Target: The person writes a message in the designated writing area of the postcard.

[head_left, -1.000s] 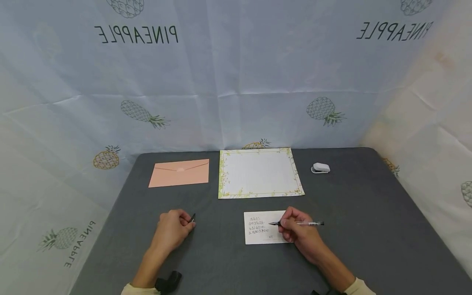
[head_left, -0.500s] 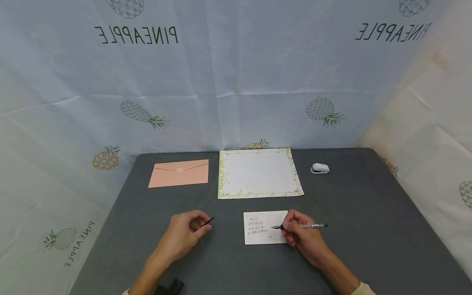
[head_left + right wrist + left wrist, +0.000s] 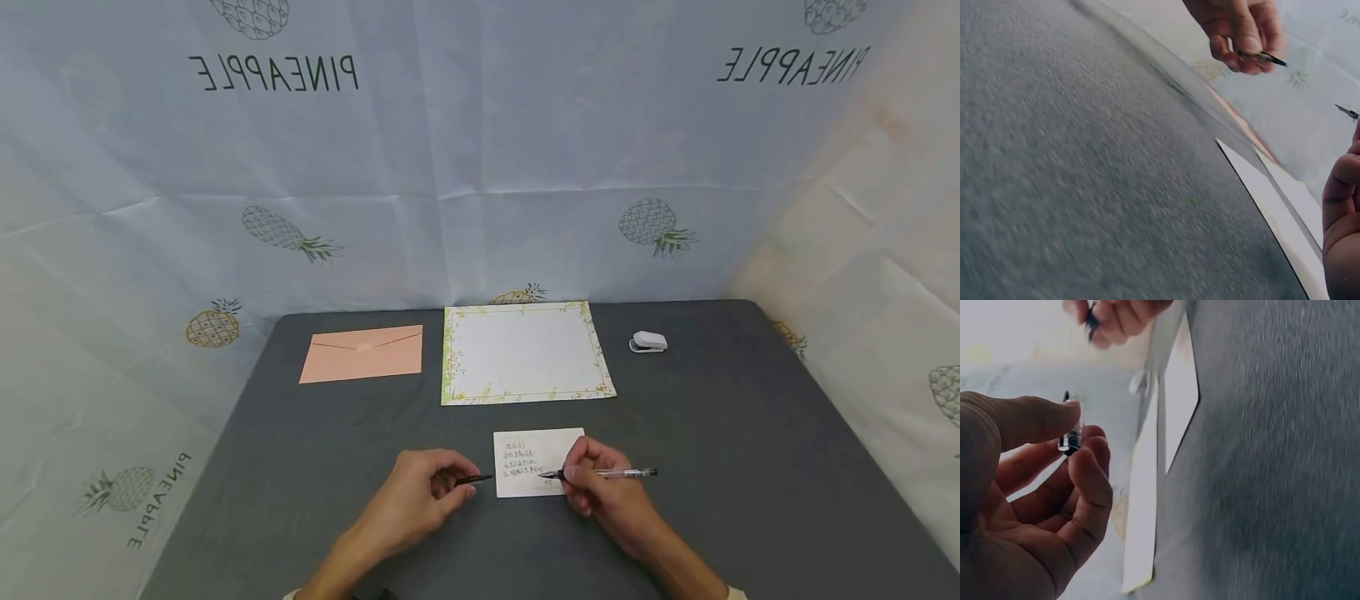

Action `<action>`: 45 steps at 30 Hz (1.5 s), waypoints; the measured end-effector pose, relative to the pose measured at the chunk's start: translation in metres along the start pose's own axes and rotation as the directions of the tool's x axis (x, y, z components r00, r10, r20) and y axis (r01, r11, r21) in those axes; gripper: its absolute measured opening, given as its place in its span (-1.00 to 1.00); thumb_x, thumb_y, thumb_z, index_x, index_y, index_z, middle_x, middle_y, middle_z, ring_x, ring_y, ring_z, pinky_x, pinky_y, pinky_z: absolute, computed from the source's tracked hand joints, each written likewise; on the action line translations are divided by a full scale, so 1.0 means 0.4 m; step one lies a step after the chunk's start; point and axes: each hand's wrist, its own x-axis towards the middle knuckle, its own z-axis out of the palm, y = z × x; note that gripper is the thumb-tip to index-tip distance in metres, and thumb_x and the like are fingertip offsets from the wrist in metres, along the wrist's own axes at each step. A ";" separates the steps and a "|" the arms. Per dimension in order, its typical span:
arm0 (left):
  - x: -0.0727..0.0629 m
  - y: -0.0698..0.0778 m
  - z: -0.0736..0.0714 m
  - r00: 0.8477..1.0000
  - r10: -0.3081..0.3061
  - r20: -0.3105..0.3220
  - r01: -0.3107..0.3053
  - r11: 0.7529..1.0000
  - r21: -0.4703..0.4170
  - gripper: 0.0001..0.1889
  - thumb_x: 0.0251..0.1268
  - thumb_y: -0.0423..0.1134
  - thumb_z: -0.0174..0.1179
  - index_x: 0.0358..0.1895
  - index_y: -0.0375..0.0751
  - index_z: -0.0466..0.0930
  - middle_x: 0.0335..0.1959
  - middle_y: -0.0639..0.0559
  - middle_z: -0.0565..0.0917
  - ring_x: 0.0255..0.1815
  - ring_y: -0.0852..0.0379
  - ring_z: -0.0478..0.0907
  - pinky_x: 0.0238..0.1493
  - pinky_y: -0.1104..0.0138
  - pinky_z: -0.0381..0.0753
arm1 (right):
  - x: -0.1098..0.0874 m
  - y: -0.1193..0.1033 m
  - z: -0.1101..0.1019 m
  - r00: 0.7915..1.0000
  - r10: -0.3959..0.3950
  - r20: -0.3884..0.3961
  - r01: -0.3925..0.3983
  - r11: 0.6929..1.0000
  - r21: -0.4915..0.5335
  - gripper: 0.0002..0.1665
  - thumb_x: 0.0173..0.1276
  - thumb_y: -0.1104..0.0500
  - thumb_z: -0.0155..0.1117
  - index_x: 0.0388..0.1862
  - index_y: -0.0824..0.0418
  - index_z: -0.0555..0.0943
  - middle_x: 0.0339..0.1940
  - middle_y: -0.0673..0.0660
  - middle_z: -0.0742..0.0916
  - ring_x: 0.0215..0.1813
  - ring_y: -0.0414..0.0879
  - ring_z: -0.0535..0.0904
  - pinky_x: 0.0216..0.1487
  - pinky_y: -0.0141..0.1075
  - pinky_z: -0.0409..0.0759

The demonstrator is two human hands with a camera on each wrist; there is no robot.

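In the head view my left hand (image 3: 412,500) pinches a pen cap (image 3: 474,479) between thumb and fingers, just left of the small white card. The left wrist view shows this cap (image 3: 1071,434) as clear and black. My right hand (image 3: 607,492) grips a clear-barrelled pen (image 3: 622,473) with a black grip, its bare tip pointing left towards the cap. Below the pen lies the card (image 3: 517,442), bearing several lines of handwriting; the right hand covers its right edge. In the right wrist view the pen tip (image 3: 1347,111) appears at the right edge.
A pink envelope (image 3: 362,357) lies at the back left of the dark table (image 3: 712,433). Beside it is a larger white sheet (image 3: 525,350) with a floral border. A small white stapler (image 3: 648,342) stands at the back right. A pineapple-print cloth (image 3: 450,150) hangs behind.
My left hand has moved right with the pen cap, from the open table to beside the card. The right hand has shifted slightly left and down with the pen.
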 end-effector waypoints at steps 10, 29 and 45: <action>0.015 0.023 0.043 0.998 0.044 0.041 -0.041 0.996 -0.084 -0.87 0.36 -0.39 0.53 -0.08 -0.22 0.85 -0.33 0.17 0.80 -0.42 0.44 0.60 -0.40 0.46 0.71 | -0.004 0.037 0.038 0.998 0.002 0.067 -0.004 0.999 0.036 -0.60 0.51 0.52 -0.08 -0.09 0.12 0.60 -0.31 -0.07 0.80 -0.44 -0.33 0.54 -0.50 -0.45 0.40; 0.016 0.032 0.066 0.994 0.067 0.084 -0.056 0.990 -0.126 -0.90 0.37 -0.36 0.52 -0.14 -0.09 0.85 -0.39 0.23 0.76 -0.44 0.47 0.59 -0.41 0.48 0.70 | -0.003 0.049 0.072 0.998 -0.018 0.061 0.016 0.999 0.029 -0.78 0.52 0.50 0.00 -0.10 0.29 0.57 -0.34 -0.05 0.80 -0.46 -0.32 0.54 -0.59 -0.34 0.35; 0.014 0.041 0.069 0.989 0.086 0.119 -0.072 0.991 -0.113 -0.91 0.40 -0.30 0.52 -0.13 -0.04 0.86 -0.36 0.25 0.78 -0.40 0.48 0.61 -0.34 0.49 0.71 | -0.013 0.052 0.082 0.994 0.076 0.078 -0.078 0.997 0.022 -0.83 0.62 0.43 0.12 -0.09 0.21 0.61 -0.31 -0.03 0.84 -0.41 -0.31 0.70 -0.39 -0.51 0.71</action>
